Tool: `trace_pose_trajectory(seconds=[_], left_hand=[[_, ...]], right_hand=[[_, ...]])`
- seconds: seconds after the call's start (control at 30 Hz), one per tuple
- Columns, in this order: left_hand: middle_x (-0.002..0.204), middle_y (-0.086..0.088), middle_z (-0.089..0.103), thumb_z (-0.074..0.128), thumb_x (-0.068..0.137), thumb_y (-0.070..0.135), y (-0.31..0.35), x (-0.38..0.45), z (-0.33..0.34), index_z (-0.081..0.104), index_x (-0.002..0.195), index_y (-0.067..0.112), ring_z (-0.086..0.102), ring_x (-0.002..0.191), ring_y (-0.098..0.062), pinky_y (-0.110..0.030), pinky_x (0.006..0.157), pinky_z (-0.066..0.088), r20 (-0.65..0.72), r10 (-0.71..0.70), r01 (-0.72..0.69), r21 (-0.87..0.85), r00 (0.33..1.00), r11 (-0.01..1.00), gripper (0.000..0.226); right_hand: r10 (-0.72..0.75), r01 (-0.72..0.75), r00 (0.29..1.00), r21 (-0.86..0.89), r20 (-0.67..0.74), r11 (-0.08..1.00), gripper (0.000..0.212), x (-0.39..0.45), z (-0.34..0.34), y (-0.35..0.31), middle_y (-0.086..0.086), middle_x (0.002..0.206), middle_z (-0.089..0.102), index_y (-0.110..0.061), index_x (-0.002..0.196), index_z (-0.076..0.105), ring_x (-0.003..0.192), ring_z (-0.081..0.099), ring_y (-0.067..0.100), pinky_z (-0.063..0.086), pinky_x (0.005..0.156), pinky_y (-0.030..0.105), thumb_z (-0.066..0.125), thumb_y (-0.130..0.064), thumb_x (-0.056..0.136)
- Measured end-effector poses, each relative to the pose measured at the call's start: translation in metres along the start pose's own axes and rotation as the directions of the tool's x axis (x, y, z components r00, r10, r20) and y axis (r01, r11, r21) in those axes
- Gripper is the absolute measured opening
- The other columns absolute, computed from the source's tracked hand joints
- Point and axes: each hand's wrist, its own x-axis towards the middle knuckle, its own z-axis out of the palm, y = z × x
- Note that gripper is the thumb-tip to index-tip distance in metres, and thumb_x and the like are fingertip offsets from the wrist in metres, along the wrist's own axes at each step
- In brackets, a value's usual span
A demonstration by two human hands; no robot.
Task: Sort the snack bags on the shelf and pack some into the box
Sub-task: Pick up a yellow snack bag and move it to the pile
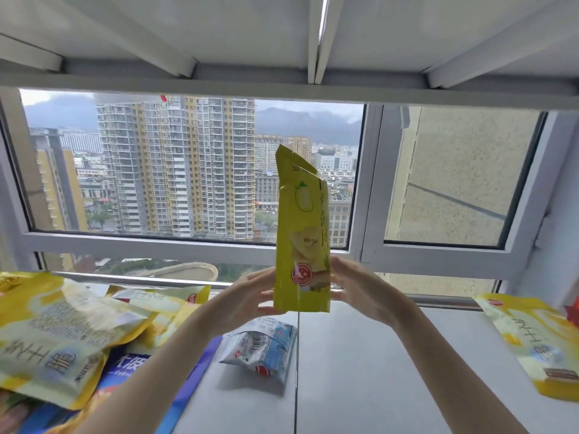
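A tall lime-green snack bag (302,233) stands upright above the white shelf (376,371), held between both hands at its lower end. My left hand (250,292) grips its left edge, thumb in front. My right hand (357,286) holds its right edge, fingers mostly behind the bag. Below them a small white and light-blue bag (263,346) lies on the shelf. A heap of yellow bags (62,333) covers the left end, with blue bags (125,371) under them. One yellow bag (532,343) lies at the right end. No box is in view.
The underside of an upper shelf (282,36) hangs close overhead. A window (194,170) with a metal rail (141,278) runs behind the shelf. A red object (573,311) shows at the right edge.
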Motion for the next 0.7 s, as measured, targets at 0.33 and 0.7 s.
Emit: trace_pose_trajectory(seconds=[0.33,0.7], left_hand=[[0.119,-0.011,0.063,0.051,0.091,0.032,0.013,-0.029,0.013,0.055,0.123,0.008,0.063,0.093,-0.016,-0.023,0.076,0.050,-0.405,0.033,0.101,0.304,0.914,0.947,0.041],[0.111,-0.004,0.057,0.063,0.076,0.054,0.021,-0.029,0.078,0.048,0.118,0.013,0.057,0.096,-0.017,-0.030,0.076,0.049,-0.573,0.398,0.227,0.730,0.717,0.644,0.060]], right_hand=[[0.013,0.008,0.953,0.069,-0.304,0.998,0.064,-0.019,0.023,-0.009,0.008,0.104,0.070,-0.007,0.120,0.058,0.092,0.067,0.022,0.056,0.076,0.034,0.077,-0.037,0.067],[-0.042,-0.083,0.687,-0.136,-0.725,0.987,0.050,-0.012,0.079,-0.019,0.013,0.111,0.066,-0.002,0.108,0.047,0.098,0.065,0.030,0.054,0.087,0.045,0.075,-0.026,0.074]])
